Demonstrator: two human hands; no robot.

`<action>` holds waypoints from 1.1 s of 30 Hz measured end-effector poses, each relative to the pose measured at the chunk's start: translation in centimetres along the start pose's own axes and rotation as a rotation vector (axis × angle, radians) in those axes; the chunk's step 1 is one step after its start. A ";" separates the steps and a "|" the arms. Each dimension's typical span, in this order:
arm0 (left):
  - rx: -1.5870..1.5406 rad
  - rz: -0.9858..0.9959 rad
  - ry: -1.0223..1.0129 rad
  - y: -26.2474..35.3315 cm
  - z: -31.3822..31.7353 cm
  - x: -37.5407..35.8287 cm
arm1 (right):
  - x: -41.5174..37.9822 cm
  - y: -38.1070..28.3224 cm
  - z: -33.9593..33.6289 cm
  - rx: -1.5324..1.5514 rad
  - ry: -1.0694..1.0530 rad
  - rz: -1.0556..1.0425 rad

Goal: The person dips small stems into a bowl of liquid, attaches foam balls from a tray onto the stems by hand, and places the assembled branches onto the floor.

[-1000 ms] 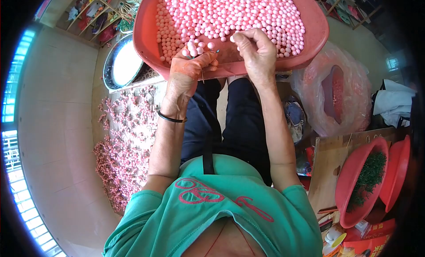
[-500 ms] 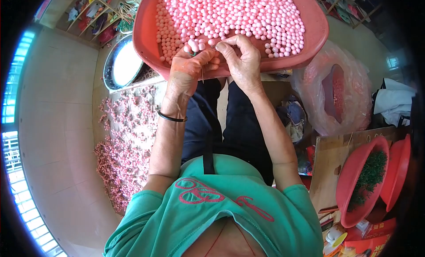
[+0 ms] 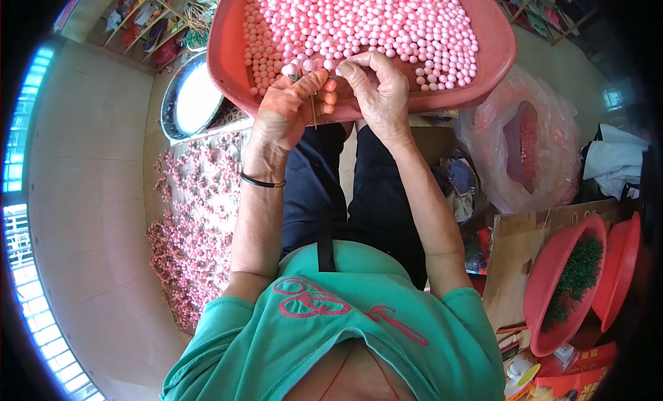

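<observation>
A large red basin (image 3: 501, 45) full of small pink balls (image 3: 373, 21) lies across the top of the view. Over its near rim my left hand (image 3: 290, 100) is closed on a thin stem (image 3: 314, 111) with pink balls (image 3: 308, 66) and a bit of green at its top. The fingers of that hand look orange-stained. Close on its right, my right hand (image 3: 376, 90) pinches with thumb and forefinger at a small green piece beside the balls; the thing between its fingertips is too small to make out fully.
Many pink ball sprigs (image 3: 193, 242) cover the surface at the left, below a dark tub with white contents (image 3: 197, 100). To the right are a clear plastic bag (image 3: 483, 125), cardboard (image 3: 507, 263) and a red basin (image 3: 542, 297) holding green pieces (image 3: 577, 277).
My left hand has shifted slightly left and turned, so the stem shows more. The hands' fingertips are a little farther apart, with a green piece visible between them.
</observation>
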State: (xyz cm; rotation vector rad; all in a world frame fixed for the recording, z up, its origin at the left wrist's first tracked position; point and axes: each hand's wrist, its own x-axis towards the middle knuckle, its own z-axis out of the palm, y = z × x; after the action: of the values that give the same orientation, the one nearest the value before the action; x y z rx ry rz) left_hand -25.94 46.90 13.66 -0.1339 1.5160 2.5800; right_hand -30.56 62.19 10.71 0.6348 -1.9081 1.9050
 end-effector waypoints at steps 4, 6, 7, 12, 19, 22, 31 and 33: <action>-0.022 0.042 -0.036 0.0 0.0 -0.2 | 0.1 -0.5 -0.5 0.097 -0.070 0.213; -0.020 0.056 -0.061 -0.1 -0.1 -0.3 | 0.5 0.8 -1.2 -0.037 -0.125 0.204; -0.018 0.060 -0.070 -0.3 -0.3 -0.2 | 0.7 1.7 -1.2 -0.036 -0.152 0.190; 0.019 0.065 -0.036 -0.3 -0.3 0.0 | 1.6 1.9 -1.9 -0.330 -0.289 0.081; 0.074 0.048 0.007 -0.4 0.2 -0.2 | 1.7 1.7 -3.5 -0.714 -0.293 -0.056; 0.122 0.038 0.048 -0.3 0.6 -0.4 | 1.1 0.3 -3.6 -0.888 -0.262 -0.047; 0.185 0.078 0.138 -0.4 1.9 -0.6 | 1.0 0.3 -4.0 -0.313 -0.108 0.164; 0.211 0.068 0.146 -0.5 2.0 -0.6 | 1.0 -0.2 -3.5 -0.070 -0.041 0.115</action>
State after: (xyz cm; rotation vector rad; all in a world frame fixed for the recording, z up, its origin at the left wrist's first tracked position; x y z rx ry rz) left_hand -25.29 48.78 14.32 -0.2565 1.8641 2.4876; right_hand -31.48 65.66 11.52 0.5576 -2.0683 1.8970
